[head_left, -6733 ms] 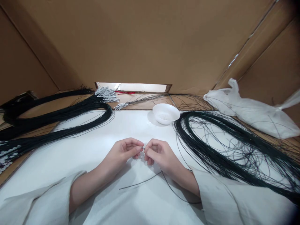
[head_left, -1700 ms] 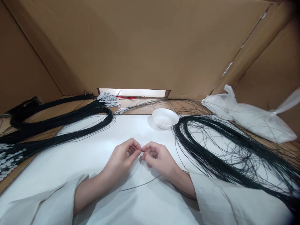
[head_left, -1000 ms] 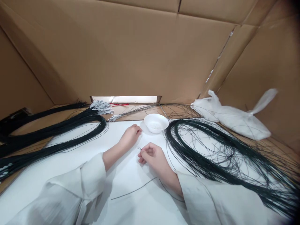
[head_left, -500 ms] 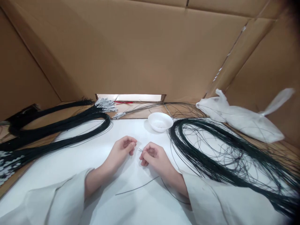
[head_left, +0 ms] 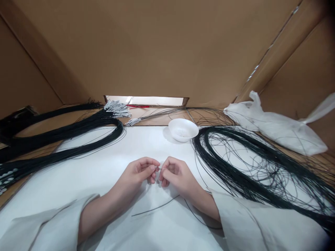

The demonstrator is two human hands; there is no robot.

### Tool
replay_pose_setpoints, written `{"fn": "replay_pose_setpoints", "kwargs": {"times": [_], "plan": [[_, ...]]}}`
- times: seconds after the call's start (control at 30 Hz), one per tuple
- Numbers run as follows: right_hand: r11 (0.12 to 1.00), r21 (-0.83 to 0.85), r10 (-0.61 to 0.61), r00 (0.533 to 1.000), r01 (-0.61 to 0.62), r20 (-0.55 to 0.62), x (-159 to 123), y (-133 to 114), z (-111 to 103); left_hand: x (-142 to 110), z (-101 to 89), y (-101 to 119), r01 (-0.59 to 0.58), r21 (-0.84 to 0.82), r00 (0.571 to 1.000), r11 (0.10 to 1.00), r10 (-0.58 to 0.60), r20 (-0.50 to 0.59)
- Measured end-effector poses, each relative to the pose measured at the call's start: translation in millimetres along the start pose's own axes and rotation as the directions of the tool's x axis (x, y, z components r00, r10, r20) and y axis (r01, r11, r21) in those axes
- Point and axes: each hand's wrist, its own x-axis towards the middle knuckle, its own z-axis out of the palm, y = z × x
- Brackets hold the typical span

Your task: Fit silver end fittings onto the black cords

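My right hand (head_left: 174, 173) is pinched around a thin black cord (head_left: 156, 210), whose loose length trails below it on the white surface. A short bit of cord shows between the two hands, reaching the fingertips of my left hand (head_left: 143, 170). Those left fingers are closed in a pinch too; what is between them is too small or hidden to make out. Both hands are held close together over the white tabletop (head_left: 110, 195). Just beyond my right hand stands a white bowl (head_left: 183, 130); its contents are too faint to tell.
Long bundles of black cord (head_left: 52, 136) with white-patterned ends (head_left: 117, 108) lie on the left. A looped, loose cord bundle (head_left: 230, 172) spreads on the right. Behind it rests a white plastic bag (head_left: 285, 129). Cardboard walls (head_left: 157, 52) enclose the back and sides.
My left hand has moved right and closed the gap to my right hand. The cord end that stuck out from the right fingers now meets the left fingertips. The camera view has shifted slightly.
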Motion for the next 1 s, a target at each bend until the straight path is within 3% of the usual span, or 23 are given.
{"fn": "replay_pose_setpoints", "kwargs": {"times": [1.0], "plan": [[1.000,-0.018,-0.022,1.000,0.022,0.001,-0.2,-2.2,-2.3,0.2,0.9,2.2,0.019,-0.017,0.998,1.000,-0.020,-0.052]]}}
